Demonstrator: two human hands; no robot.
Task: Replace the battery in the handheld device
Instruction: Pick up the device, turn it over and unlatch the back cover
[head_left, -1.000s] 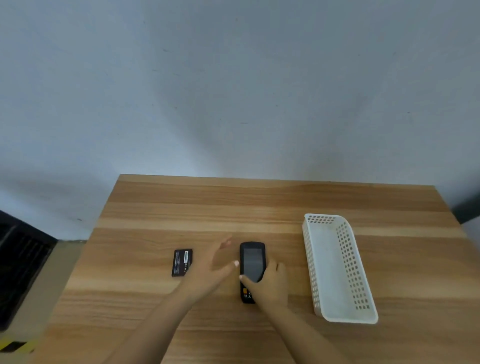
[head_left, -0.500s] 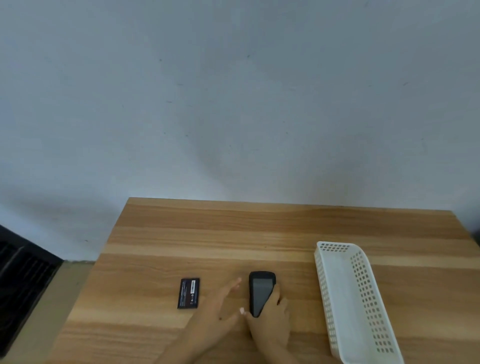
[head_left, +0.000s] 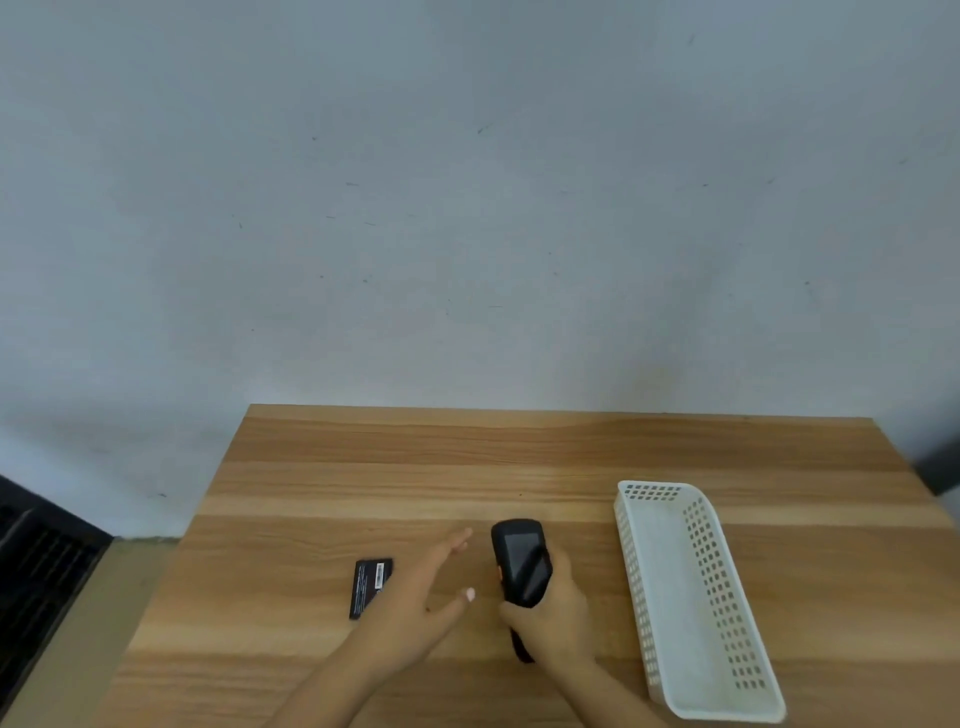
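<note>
Fingers of the right hand (head_left: 558, 616) are wrapped around the handheld device (head_left: 521, 564), tilted above the table (head_left: 519, 457). The left hand (head_left: 423, 592) is spread flat, empty, beside the battery (head_left: 370, 587).

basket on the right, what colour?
White perforated plastic basket, with rows of small rectangular holes in its walls; the head view shows it clearly.

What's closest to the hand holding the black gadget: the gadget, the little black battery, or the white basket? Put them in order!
Counting from the right hand:
1. The gadget, gripped in that hand, so it is touching.
2. The white basket, just to the right on the table.
3. The battery, farther off to the left, past the open left hand.
</note>
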